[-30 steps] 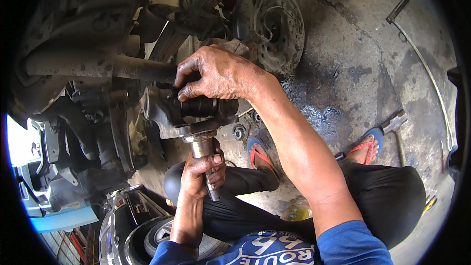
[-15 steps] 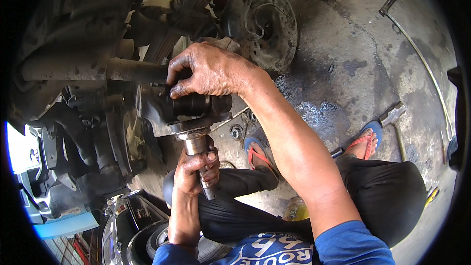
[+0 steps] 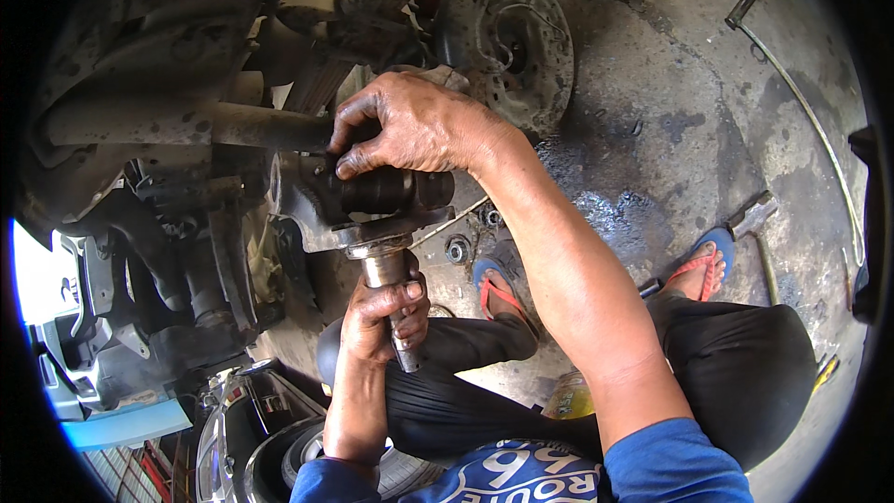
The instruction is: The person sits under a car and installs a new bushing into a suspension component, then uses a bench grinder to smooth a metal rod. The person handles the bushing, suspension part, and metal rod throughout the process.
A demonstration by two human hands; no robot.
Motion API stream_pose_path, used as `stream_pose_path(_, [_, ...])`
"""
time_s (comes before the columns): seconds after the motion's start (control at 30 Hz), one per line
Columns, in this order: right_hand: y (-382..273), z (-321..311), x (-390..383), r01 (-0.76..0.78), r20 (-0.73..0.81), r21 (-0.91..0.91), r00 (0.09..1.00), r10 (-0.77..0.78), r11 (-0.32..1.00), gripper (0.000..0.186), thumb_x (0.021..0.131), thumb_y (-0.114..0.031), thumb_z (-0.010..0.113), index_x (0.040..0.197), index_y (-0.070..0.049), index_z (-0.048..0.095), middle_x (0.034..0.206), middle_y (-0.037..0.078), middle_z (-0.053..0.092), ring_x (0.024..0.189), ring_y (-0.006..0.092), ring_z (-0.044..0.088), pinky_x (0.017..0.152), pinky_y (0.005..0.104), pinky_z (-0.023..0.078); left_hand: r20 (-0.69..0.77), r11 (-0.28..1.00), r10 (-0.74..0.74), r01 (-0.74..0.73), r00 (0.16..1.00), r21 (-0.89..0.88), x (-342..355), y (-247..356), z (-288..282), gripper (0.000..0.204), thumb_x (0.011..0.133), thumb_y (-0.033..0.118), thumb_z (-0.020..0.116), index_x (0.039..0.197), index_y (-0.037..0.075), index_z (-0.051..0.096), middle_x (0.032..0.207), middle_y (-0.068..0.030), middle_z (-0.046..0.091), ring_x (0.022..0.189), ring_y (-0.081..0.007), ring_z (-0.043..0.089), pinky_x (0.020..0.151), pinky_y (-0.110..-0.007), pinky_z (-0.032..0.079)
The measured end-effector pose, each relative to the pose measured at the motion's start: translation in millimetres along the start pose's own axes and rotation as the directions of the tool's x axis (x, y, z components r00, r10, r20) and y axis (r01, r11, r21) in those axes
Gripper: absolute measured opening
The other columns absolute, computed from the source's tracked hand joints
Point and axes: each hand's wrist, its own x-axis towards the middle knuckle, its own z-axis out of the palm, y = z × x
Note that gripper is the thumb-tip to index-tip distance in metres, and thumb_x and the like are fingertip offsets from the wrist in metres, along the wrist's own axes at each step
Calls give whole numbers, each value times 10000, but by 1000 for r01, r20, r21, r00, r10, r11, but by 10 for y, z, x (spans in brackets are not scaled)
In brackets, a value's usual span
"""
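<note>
gripping the shaft (image 3: 383,270), the left hand (image 3: 374,312) wraps round it; the knuckle (image 3: 313,210) sits by the axle's (image 3: 265,128) end, the right hand (image 3: 414,123) curled over it, though whether it pinches anything there i cannot tell.

The place I stood in was a vehicle repair workshop, comprising: one oil-stained concrete floor (image 3: 652,112), one hammer (image 3: 751,215) lying there, one grimy vehicle underside (image 3: 140,65), one greasy steel part (image 3: 396,226), one round metal plate (image 3: 549,65), one car (image 3: 214,438).
</note>
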Motion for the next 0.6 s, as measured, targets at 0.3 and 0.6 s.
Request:
stream_pose_path(0.3, [2,21,-7,-68,20,74,998,67,995,329,761,-293,866,1014,-100,785,960,83,763,922,240,701,880,376,528,-6,1000,-10,10,1000,-1,-19,24,-14,346,825,49,743,1098,50,529,685,-55,492,408,-114,405,352,-269,322])
stream_pose_path(0.6, [-390,-443,170,-18,126,-448,988,83,894,494,864,-443,775,1182,-69,729,1088,136,755,983,263,714,865,388,551,-4,999,-3,3,1000,39,-15,-14,-152,335,807,118,736,1063,75,524,691,-34,491,446,-121,438,374,-282,358])
